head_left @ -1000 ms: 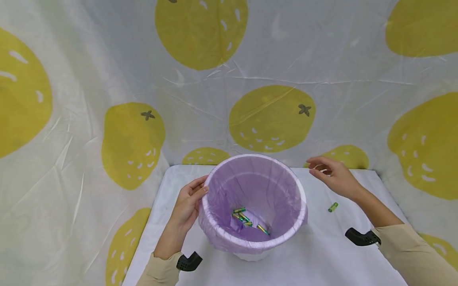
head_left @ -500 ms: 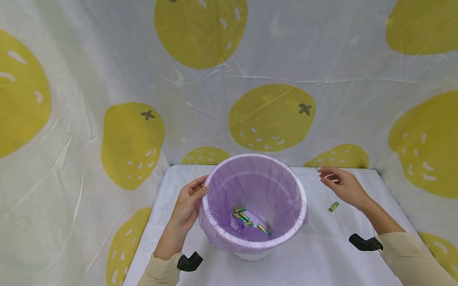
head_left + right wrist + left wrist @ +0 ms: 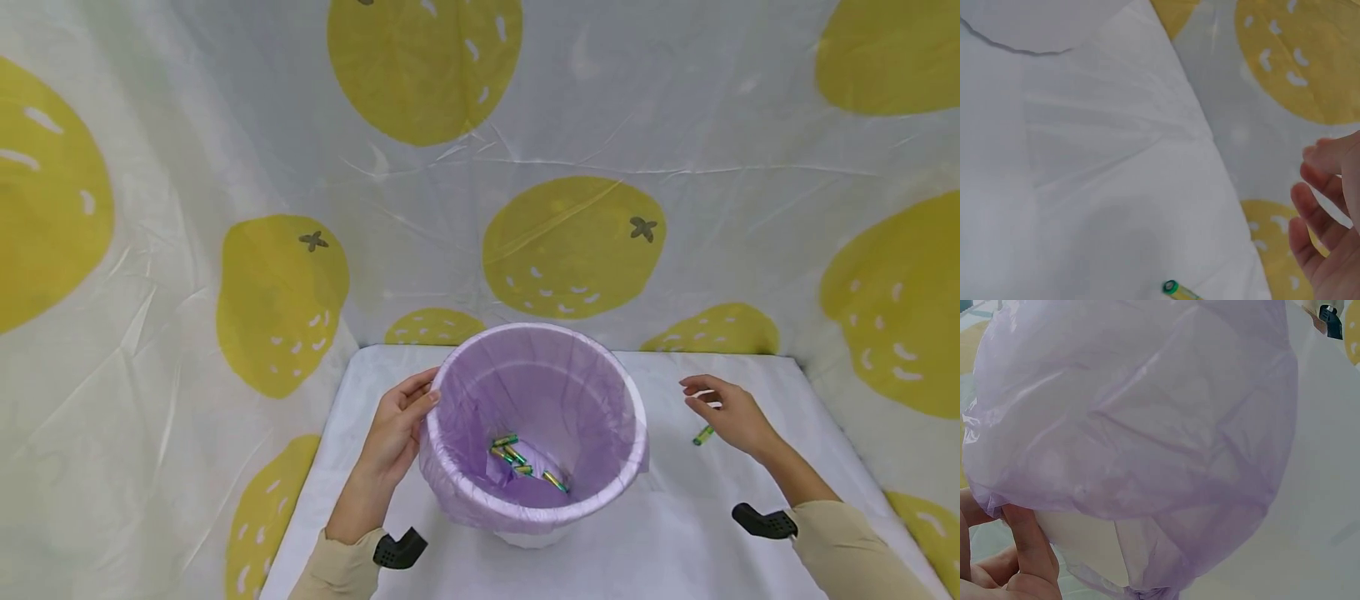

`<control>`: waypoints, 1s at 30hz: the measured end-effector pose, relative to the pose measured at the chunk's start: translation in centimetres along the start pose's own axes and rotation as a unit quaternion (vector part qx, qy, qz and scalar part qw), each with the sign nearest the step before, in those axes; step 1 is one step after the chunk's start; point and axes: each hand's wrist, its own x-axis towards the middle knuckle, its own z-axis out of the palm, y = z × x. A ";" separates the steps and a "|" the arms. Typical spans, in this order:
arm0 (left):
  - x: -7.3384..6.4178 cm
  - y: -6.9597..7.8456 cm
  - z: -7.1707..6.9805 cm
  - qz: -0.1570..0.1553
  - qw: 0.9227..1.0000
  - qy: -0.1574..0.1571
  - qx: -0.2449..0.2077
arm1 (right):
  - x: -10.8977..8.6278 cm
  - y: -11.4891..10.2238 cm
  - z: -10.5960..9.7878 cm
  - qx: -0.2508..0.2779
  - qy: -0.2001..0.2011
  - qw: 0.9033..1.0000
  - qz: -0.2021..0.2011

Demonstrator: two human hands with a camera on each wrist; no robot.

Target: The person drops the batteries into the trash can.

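Observation:
A white trash bin (image 3: 528,540) lined with a purple plastic bag (image 3: 457,500) stands in the middle of the table. My left hand (image 3: 393,425) grips its rim at the left side, thumb on top. In the left wrist view the bag (image 3: 1147,425) hangs over the bin's outside, with fingers at its lower edge. Several green and gold batteries (image 3: 555,481) lie at the bottom of the bag. One more battery (image 3: 702,435) lies on the table to the right. Just above it hovers my right hand (image 3: 738,419), fingers loosely bent and holding nothing; the right wrist view shows the battery's end (image 3: 1172,287).
A white cloth covers the table (image 3: 637,550). Behind and at both sides hangs a pale curtain (image 3: 420,250) printed with yellow fruit. Black camera mounts (image 3: 400,548) sit at both sleeves.
My right hand has moved right and down, away from the bin and toward the loose battery, partly covering it now. My left hand stays on the rim.

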 end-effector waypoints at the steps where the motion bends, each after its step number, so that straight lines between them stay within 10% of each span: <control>1: 0.0 0.0 0.0 0.001 1.000 -0.002 0.000 | -0.1 0.4 0.2 0.000 -0.002 1.000 0.007; 14: -0.1 -0.3 -0.3 -0.008 1.000 -0.005 0.000 | -2.2 7.5 4.0 0.020 -0.016 0.993 0.116; 30: 0.1 -0.2 -0.3 -0.004 1.000 -0.004 0.008 | -3.6 11.7 7.0 -0.047 0.031 0.997 0.060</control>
